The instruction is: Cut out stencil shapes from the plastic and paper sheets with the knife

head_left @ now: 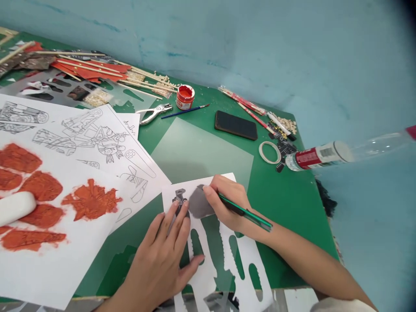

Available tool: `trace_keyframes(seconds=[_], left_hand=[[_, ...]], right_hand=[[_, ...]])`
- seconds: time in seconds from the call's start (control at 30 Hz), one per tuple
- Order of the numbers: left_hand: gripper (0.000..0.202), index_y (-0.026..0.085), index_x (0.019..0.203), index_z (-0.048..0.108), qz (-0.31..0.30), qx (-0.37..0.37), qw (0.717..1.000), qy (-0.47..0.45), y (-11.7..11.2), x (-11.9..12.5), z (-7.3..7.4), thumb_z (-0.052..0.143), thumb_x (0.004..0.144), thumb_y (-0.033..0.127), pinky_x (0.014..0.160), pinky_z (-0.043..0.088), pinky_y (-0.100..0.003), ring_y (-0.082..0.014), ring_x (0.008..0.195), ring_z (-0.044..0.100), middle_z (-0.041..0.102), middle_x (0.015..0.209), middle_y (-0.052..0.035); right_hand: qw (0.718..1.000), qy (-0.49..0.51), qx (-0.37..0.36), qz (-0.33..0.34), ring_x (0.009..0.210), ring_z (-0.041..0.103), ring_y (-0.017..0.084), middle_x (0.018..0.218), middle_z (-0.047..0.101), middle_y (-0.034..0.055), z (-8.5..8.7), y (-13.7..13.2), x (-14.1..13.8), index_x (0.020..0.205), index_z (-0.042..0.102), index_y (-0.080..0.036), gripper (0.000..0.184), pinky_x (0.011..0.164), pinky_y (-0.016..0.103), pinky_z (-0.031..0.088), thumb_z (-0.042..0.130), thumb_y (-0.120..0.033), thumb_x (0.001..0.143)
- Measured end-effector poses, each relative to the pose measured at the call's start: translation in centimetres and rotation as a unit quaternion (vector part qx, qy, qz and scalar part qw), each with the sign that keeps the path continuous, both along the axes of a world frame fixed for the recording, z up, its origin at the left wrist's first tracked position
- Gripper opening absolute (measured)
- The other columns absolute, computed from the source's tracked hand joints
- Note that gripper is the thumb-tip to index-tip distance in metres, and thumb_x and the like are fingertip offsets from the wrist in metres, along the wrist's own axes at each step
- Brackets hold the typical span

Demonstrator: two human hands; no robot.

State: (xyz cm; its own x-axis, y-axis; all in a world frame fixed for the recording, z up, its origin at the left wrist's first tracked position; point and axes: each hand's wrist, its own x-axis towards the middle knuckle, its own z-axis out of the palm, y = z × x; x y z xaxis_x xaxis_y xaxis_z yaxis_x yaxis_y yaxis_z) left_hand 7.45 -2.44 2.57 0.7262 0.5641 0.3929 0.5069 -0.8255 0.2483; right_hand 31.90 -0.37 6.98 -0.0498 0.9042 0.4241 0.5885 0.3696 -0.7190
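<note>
My left hand (169, 251) lies with its fingers stretched over a white paper sheet (167, 195) that has several cut-out openings. Its fingertips touch a small dark printed figure (180, 195) on that sheet. My right hand (227, 201) grips a green craft knife (250, 214) like a pen, the handle's rear pointing to the lower right. The blade end is hidden behind my fingers. Beside those fingers is a dark grey printed shape (199, 203). Beneath the cut paper's upper part lies a translucent sheet (195, 147).
Orange-painted paper (87, 260) and line drawings (143, 147) cover the left. Behind are a red paint jar (185, 104), paintbrush (185, 112), hole punch (156, 113) and wooden sticks (91, 69). A phone (235, 125), tape roll (269, 152) and plastic bottle (320, 156) lie right.
</note>
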Motion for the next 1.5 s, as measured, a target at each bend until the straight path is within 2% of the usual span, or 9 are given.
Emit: trace_keyframes(seconds=[0.07, 0.23, 0.33, 0.43, 0.6, 0.9, 1.13, 1.33, 1.5], left_hand=[[0.066, 0.004, 0.151, 0.068, -0.002, 0.000, 1.000, -0.002, 0.0, 0.0, 0.0, 0.044, 0.121, 0.058, 0.138, 0.031, -0.053, -0.0426, 0.153, 0.067, 0.071, 0.167, -0.0236], [0.069, 0.001, 0.154, 0.066, -0.005, 0.002, 1.000, 0.003, -0.1, 0.0, 0.0, 0.042, 0.122, 0.057, 0.135, 0.034, -0.055, -0.0437, 0.153, 0.067, 0.072, 0.166, -0.0260], [0.069, 0.002, 0.153, 0.067, -0.007, 0.008, 1.000, 0.013, 0.0, -0.1, 0.3, 0.041, 0.122, 0.058, 0.133, 0.035, -0.056, -0.0436, 0.152, 0.068, 0.073, 0.164, -0.0259], [0.070, 0.005, 0.151, 0.068, -0.015, 0.016, 0.999, 0.030, 0.3, -0.4, 0.7, 0.038, 0.121, 0.061, 0.128, 0.039, -0.056, -0.0434, 0.152, 0.068, 0.073, 0.164, -0.0250], [0.074, 0.007, 0.149, 0.069, -0.042, 0.057, 0.994, 0.083, 0.9, -0.6, 1.5, 0.033, 0.121, 0.065, 0.121, 0.044, -0.056, -0.0449, 0.152, 0.070, 0.070, 0.166, -0.0279], [0.074, 0.005, 0.129, 0.075, -0.104, 0.158, 0.975, 0.113, 3.1, 0.0, 2.1, 0.041, 0.119, 0.070, 0.098, 0.054, -0.050, -0.0461, 0.125, 0.084, 0.083, 0.139, -0.0340], [0.057, 0.016, 0.102, 0.078, -0.144, 0.192, 0.968, 0.074, 5.0, -0.2, 1.8, 0.038, 0.122, 0.052, 0.083, 0.057, -0.043, -0.0356, 0.113, 0.089, 0.089, 0.128, -0.0236], [0.050, 0.014, 0.101, 0.077, -0.137, 0.200, 0.970, 0.035, 4.8, 0.1, 1.4, 0.043, 0.119, 0.046, 0.081, 0.057, -0.043, -0.0376, 0.109, 0.090, 0.089, 0.127, -0.0259], [0.048, 0.013, 0.114, 0.075, -0.141, 0.191, 0.971, 0.018, 4.7, 0.0, 1.3, 0.039, 0.120, 0.044, 0.080, 0.054, -0.044, -0.0382, 0.111, 0.091, 0.089, 0.133, -0.0202]], right_hand=[[1.000, -0.009, 0.010, -0.006, 0.060, 0.051, 0.015, 0.066, 0.054, -0.0028, -0.5, 0.0, -0.3, 0.080, 0.055, -0.026, 0.047, 0.061, 0.032, 0.045, 0.049, -0.032, 0.127], [0.998, -0.019, 0.048, 0.031, 0.075, 0.064, 0.020, 0.079, 0.073, 0.0025, -3.2, 0.8, 0.0, 0.096, 0.070, -0.025, 0.036, 0.072, 0.034, 0.055, 0.054, -0.039, 0.125], [0.998, -0.018, 0.035, 0.049, 0.069, 0.062, 0.018, 0.074, 0.070, 0.0011, -4.0, 1.2, 0.3, 0.091, 0.069, -0.025, 0.044, 0.068, 0.033, 0.054, 0.052, -0.046, 0.126], [0.999, -0.016, 0.005, 0.044, 0.067, 0.061, 0.017, 0.074, 0.067, 0.0002, -3.8, 1.3, 0.5, 0.089, 0.065, -0.025, 0.048, 0.067, 0.032, 0.053, 0.045, -0.045, 0.128], [0.997, -0.024, 0.027, 0.069, 0.080, 0.070, 0.020, 0.081, 0.075, 0.0031, -3.6, 1.2, 0.4, 0.100, 0.070, -0.025, 0.031, 0.076, 0.034, 0.061, 0.053, -0.035, 0.123], [0.993, -0.032, 0.076, 0.079, 0.081, 0.068, 0.019, 0.082, 0.073, 0.0022, -4.2, 1.5, 0.1, 0.100, 0.067, -0.025, 0.027, 0.075, 0.031, 0.056, 0.052, -0.028, 0.123], [0.997, -0.027, 0.038, 0.061, 0.065, 0.046, 0.018, 0.067, 0.051, -0.0030, -4.1, 1.5, 0.2, 0.081, 0.046, -0.028, 0.046, 0.065, 0.034, 0.042, 0.041, -0.037, 0.127], [0.999, 0.005, -0.028, 0.033, 0.065, 0.049, 0.017, 0.070, 0.051, -0.0030, -3.5, 1.3, 0.2, 0.081, 0.045, -0.027, 0.052, 0.067, 0.033, 0.042, 0.036, -0.043, 0.129], [0.996, 0.026, -0.079, 0.002, 0.063, 0.048, 0.016, 0.069, 0.050, -0.0028, -3.3, 1.4, 0.1, 0.078, 0.047, -0.026, 0.063, 0.067, 0.033, 0.040, 0.031, -0.058, 0.129]])
